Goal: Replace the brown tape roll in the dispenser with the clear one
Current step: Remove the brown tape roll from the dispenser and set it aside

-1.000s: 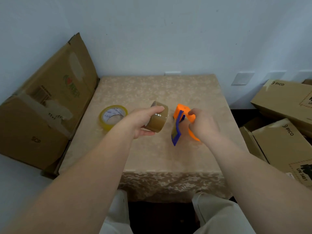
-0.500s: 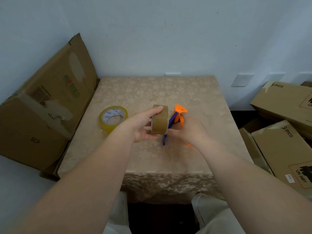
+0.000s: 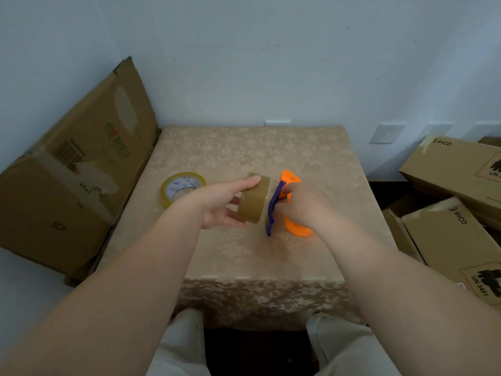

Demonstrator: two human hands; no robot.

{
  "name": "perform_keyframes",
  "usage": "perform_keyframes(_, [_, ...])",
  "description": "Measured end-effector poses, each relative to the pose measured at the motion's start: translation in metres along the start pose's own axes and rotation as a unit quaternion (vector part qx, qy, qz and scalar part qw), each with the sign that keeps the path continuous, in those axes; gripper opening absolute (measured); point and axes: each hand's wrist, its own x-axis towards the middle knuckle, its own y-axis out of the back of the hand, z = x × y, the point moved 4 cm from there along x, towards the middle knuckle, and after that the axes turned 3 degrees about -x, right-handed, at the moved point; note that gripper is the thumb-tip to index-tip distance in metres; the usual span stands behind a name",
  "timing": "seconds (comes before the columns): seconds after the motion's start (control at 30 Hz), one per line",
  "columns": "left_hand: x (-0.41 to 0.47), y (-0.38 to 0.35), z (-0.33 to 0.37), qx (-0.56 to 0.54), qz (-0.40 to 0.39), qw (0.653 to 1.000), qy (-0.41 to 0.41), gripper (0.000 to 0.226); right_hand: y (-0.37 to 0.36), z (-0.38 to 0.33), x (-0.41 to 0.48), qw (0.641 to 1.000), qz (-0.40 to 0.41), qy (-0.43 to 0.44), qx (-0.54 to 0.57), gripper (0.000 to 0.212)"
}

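Both hands are raised over the middle of the surface (image 3: 244, 256), which is draped in a beige floral cloth. Left hand (image 3: 219, 204) grips the brown tape roll (image 3: 253, 199) between thumb and fingers, the roll standing on edge with its axis running left to right, its flat face just beside the dispenser (image 3: 287, 204). Right hand (image 3: 301, 204) is closed around this orange plastic dispenser, whose blue blade arm slants from far to near. Lying flat at the left is the clear tape roll (image 3: 181, 187), yellowish, with a printed core. Cardboard boxes (image 3: 455, 202) sit right.
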Motion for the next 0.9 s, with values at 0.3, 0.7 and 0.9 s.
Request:
perform_keyframes(0.3, [0.017, 0.023, 0.033, -0.013, 0.059, 0.996, -0.059, 0.035, 0.019, -0.043, 0.026, 0.862, -0.151, 0.005, 0.483, 0.021])
perform_keyframes(0.7, [0.059, 0.073, 0.070, 0.090, 0.243, 0.958, -0.123, 0.015, 0.016, -0.058, 0.121, 0.967, 0.076, 0.024, 0.242, 0.018])
perform_keyframes(0.9, [0.095, 0.049, 0.110, 0.153, 0.215, 0.950, -0.166, 0.008, 0.037, -0.028, 0.154, 0.991, 0.125, 0.005, 0.049, 0.011])
